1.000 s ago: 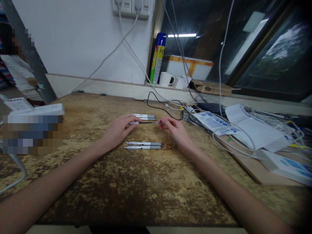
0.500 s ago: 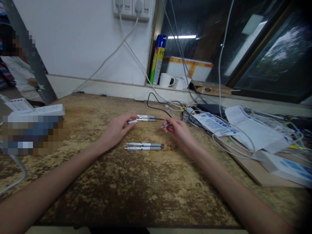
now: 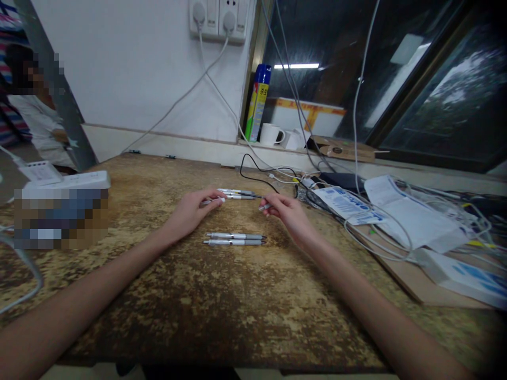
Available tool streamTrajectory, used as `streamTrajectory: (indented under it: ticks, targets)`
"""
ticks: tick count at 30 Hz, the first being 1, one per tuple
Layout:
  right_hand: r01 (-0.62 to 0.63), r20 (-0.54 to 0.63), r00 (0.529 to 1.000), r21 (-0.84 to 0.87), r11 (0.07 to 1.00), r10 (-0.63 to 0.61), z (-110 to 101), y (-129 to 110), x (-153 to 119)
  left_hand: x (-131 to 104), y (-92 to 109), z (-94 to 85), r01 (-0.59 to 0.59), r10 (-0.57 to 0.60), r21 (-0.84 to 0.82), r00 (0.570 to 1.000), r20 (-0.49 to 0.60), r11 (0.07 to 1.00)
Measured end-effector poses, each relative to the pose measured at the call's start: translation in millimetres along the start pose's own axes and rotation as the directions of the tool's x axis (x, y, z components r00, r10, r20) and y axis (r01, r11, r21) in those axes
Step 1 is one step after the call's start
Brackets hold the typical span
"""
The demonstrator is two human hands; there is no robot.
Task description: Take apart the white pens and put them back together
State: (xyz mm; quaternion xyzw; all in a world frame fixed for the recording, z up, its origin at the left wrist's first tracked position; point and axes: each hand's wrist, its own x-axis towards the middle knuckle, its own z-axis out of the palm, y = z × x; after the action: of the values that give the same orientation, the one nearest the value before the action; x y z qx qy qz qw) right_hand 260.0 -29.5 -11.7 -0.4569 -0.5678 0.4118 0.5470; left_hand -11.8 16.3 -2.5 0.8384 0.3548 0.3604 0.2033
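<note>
My left hand [image 3: 189,212] is closed on a white pen barrel [image 3: 216,201], whose end points right from the fingertips. Across a small gap, my right hand [image 3: 285,212] pinches a short grey pen piece [image 3: 264,207]. A thin dark rod, like a pen refill [image 3: 253,196], reaches left from the same fingers. Behind the hands lie some white-and-grey pens [image 3: 241,196], partly covered by the left fingers. Nearer to me, two more white-and-grey pens [image 3: 235,239] lie side by side on the worn wooden table [image 3: 222,306].
Papers [image 3: 412,211], tangled cables and a white box [image 3: 459,274] crowd the right side. A power strip [image 3: 71,184] stands at the left. On the sill are a spray can [image 3: 257,105] and a white mug [image 3: 271,134]. A person [image 3: 37,121] is at far left.
The dark rod at my right fingers now reaches further left, towards the barrel. Both hands keep their grips. The whole view has shifted slightly.
</note>
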Motion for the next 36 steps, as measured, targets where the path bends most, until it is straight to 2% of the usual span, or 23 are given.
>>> streamTrajectory:
  ticks: [5, 12, 26, 32, 36]
  targets:
    - [0.118, 0.019, 0.993, -0.166, 0.979, -0.116, -0.8, 5.5, 2.3, 0.4, -5.9, 1.3, 0.045, -0.045, -0.021, 0.999, 0.001, 0.999]
    - [0.144, -0.048, 0.985, -0.312, 0.939, -0.167, -6.0, 7.9, 3.3, 0.7, -12.5, 1.1, 0.056, -0.056, -0.036, 0.998, -0.01, 0.998]
    - [0.159, -0.075, 0.979, -0.31, 0.937, -0.191, -9.0, 7.5, 4.6, 1.4, -11.2, -0.4, 0.058, -0.058, -0.046, 0.998, 0.002, 0.997]
    - [0.118, -0.106, 0.982, -0.296, 0.948, -0.156, -10.1, 6.3, 4.8, 1.1, -11.4, -1.4, 0.038, -0.037, -0.044, 0.999, 0.001, 0.998]
    - [0.049, -0.113, 0.99, -0.244, 0.969, -0.078, -10.1, 4.1, 4.7, 0.6, -10.8, -1.2, 0.048, -0.048, -0.051, 0.999, 0.001, 0.998]
